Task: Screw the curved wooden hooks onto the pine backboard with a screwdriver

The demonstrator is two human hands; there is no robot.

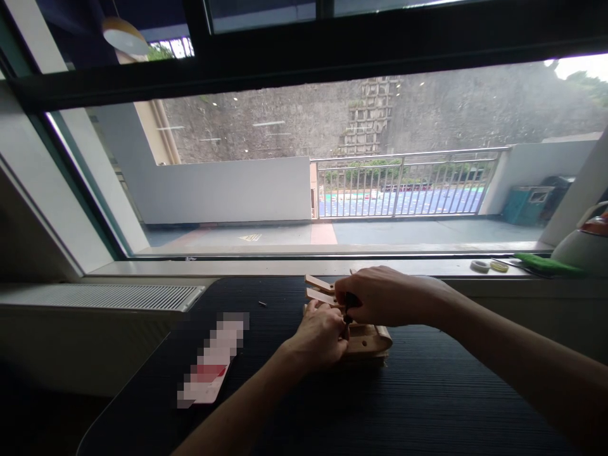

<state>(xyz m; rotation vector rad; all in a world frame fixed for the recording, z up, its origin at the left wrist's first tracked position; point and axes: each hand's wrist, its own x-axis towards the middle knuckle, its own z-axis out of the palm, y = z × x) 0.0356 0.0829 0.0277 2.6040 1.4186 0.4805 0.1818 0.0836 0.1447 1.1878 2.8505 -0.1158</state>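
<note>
A light wooden assembly (368,342) with a rounded end and a round hole in its side rests on the dark table. Thin wooden slats (319,282) stick out from its far left side. My left hand (323,332) is closed on the wood, fingers bent over its near left part. Above it, my right hand (380,294) is closed around a small dark tool (351,301), which points down at the wood beside my left fingertips. The tool's exact kind and its tip are mostly hidden by my fingers.
A pink phone-like slab (209,383), partly blurred, lies left on the dark table (427,392). A tiny metal piece (263,304) lies farther back. Tape rolls (479,266), a green cloth-like item (548,263) and a white kettle (586,244) stand on the windowsill. A radiator (104,296) is at left.
</note>
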